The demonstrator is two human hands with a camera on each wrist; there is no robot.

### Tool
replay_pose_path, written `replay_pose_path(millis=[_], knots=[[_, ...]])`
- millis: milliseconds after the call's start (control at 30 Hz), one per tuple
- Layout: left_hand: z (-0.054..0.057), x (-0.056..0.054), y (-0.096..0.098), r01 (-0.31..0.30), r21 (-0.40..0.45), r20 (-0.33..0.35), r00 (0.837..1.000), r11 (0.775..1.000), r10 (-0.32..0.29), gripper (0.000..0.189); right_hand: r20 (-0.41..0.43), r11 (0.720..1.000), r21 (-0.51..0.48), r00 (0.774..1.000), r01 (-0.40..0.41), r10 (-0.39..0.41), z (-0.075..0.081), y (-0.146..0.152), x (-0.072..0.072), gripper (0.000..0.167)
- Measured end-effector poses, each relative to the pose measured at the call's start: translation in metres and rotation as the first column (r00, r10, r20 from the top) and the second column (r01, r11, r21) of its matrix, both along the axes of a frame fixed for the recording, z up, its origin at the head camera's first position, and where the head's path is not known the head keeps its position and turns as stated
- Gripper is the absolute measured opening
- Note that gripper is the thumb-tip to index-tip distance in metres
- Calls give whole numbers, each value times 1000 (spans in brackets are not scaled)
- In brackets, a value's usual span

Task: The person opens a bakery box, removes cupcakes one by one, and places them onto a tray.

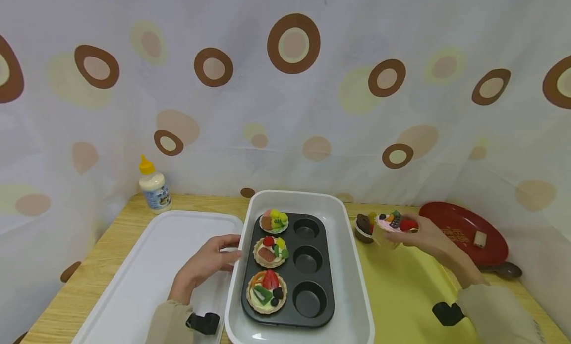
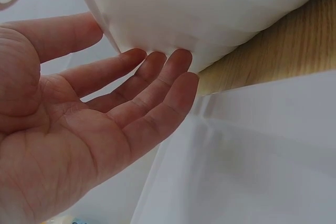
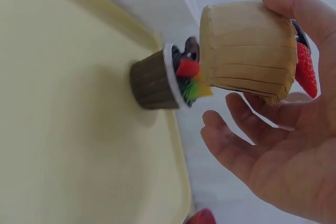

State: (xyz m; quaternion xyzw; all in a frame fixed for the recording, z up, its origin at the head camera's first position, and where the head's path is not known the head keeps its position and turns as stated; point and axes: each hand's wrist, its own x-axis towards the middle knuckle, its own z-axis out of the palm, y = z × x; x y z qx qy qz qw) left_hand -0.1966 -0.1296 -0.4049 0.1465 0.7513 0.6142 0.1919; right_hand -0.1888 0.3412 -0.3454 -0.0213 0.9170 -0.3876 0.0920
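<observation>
While a pink-topped cupcake (image 1: pixel 390 224) is held, dark cupcake (image 3: pixel 153 81), red plate (image 1: pixel 434 213) near

Open room is lying over the three right cups (image 1: pixel 307 259) of the tin (image 1: pixel 295 276), while tarts (image 1: pixel 266 291) are filling its left column. A wall of the tub (image 1: pixel 352 272) is standing between the tin and the right hand (image 1: pixel 421 232). Beside that wall, a brown cupcake (image 3: pixel 153 83) is blocking the low way, close to the held tan cupcake (image 3: pixel 247 45). The yellow tray (image 1: pixel 401 294) is leaving bare room at its near end; the red plate (image 1: pixel 450 225) is crowding its far right. The left hand (image 1: pixel 209 260) is taking up the tub's left side. The curtain (image 1: pixel 285 111) is closing off the back.
</observation>
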Motion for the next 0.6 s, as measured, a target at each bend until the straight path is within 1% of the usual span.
replay_pose_path(millis=[100,167,267,433,533,600], knots=[[1,0,0,-1,-1,-3,1000,1000,1,52,44,1000,4,999,9,-10,-6,7,2,96],[1,0,-1,0,-1,-7,1000,1000,0,52,55,1000,-7,998,14,-14,-11,12,3,97],[2,0,-1,0,-3,-10,1000,1000,0,52,30,999,-18,999,41,-40,-21,17,3,95],[3,0,0,-6,-13,1,1000,1000,6,52,-26,993,28,993,118,-117,-33,27,1,96],[2,0,0,-10,-17,5,1000,1000,10,51,-20,988,46,989,147,-147,-38,33,-1,99],[1,0,0,-11,-16,7,1000,1000,12,51,-3,987,36,987,158,-158,-41,37,-3,100]])
